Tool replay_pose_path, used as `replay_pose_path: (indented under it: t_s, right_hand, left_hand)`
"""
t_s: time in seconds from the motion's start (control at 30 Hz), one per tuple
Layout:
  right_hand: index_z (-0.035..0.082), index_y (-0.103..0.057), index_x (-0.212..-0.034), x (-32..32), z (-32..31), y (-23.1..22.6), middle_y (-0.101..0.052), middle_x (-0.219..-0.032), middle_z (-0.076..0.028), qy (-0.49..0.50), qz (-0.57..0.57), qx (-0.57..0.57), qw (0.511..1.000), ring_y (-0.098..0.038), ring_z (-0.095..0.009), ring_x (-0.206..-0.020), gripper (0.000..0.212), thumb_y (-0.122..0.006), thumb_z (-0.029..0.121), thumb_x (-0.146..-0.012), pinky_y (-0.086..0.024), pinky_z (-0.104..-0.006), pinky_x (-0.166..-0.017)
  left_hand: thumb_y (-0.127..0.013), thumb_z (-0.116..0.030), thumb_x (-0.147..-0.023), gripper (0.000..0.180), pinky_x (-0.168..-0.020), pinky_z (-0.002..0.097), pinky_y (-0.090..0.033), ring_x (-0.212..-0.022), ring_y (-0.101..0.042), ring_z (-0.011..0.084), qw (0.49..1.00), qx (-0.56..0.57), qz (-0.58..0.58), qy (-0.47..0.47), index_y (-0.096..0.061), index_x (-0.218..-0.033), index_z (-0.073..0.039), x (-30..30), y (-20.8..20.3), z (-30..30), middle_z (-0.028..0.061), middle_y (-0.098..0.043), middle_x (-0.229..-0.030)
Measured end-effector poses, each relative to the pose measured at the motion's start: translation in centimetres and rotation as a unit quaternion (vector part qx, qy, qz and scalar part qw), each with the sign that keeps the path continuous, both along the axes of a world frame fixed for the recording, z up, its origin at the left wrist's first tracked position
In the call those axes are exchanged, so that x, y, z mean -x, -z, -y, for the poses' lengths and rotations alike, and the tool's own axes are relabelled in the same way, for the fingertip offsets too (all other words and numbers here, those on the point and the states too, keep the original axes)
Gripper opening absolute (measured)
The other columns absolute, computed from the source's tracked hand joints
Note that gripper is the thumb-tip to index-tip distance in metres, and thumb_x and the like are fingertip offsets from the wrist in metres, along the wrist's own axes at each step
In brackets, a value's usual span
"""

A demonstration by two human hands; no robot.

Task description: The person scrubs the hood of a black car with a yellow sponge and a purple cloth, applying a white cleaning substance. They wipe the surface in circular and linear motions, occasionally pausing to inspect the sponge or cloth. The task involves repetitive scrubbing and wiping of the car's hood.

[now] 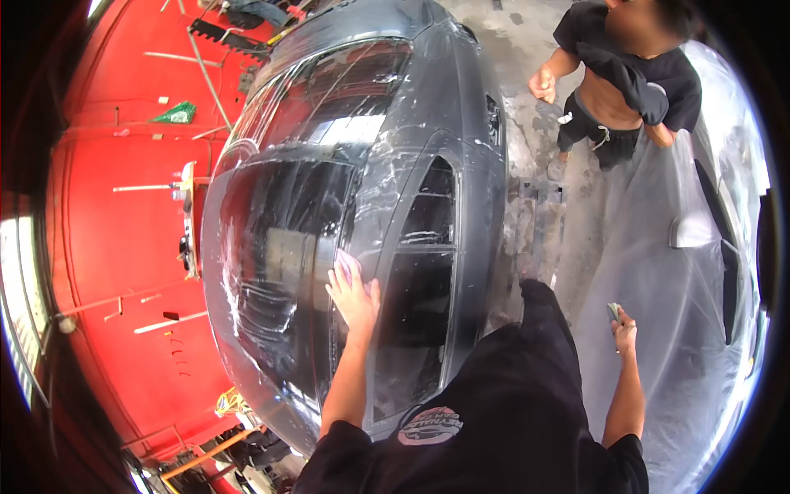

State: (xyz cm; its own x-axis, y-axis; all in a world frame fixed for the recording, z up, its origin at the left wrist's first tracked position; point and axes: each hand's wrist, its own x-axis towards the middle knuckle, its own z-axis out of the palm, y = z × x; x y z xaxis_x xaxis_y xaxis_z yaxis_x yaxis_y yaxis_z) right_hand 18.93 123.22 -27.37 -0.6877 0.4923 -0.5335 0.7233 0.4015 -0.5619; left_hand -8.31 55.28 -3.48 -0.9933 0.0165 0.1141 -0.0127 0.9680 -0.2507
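Note:
A dark grey car [387, 185] with white, sudsy streaks fills the middle of the view. On its roof edge, above the side windows, my left hand [354, 298] lies with fingers stretched over a thin pinkish pad [348, 263], pressing it to the surface. Most of that pad is covered by my fingers. Off to the right, away from the car, my right hand [625, 333] is closed around a small flat grey-green piece [614, 311], perhaps a pad or folded sheet. Its exact kind is too small to tell.
A second car [666, 288] under clear plastic sheeting stands at right. Between the cars, on the wet concrete floor [527, 156], another person [621, 90] stands at the far right. A red wall [140, 247] with bars and shelves runs along the left.

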Motion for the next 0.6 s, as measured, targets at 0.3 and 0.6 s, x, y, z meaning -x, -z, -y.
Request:
replay_pose_path:
  t_s: [0.3, 0.6]
  right_hand:
    - [0.0, -0.061, -0.15, -3.5, 0.0, -0.7, -0.078, -0.123, -0.017, -0.043, 0.042, -0.001, 0.998, -0.071, -0.018, -0.094, 0.061, -0.063, -0.01, -0.09, -0.057, -0.031, -0.084]
    - [-0.001, -0.06, -0.151, -4.5, -1.2, -7.1, -0.075, -0.133, -0.02, 0.033, 0.076, 0.003, 0.997, -0.072, -0.024, -0.118, 0.062, -0.061, -0.012, -0.09, -0.053, -0.0305, -0.101]
  left_hand:
    - [-0.063, -0.045, -0.103, 0.065, -0.126, 0.0659, -0.025, -0.154, -0.036, 0.0496, 0.999, 0.009, 0.007, 0.052, -0.053, -0.156, -0.008, 17.1, 4.8, -5.8, 0.0298, -0.039, -0.166]
    - [-0.059, -0.051, -0.104, 0.076, -0.127, 0.0671, -0.021, -0.161, -0.026, 0.0429, 0.983, 0.116, 0.103, 0.099, -0.037, -0.167, -0.014, 32.8, 9.5, -13.8, 0.0207, -0.031, -0.174]
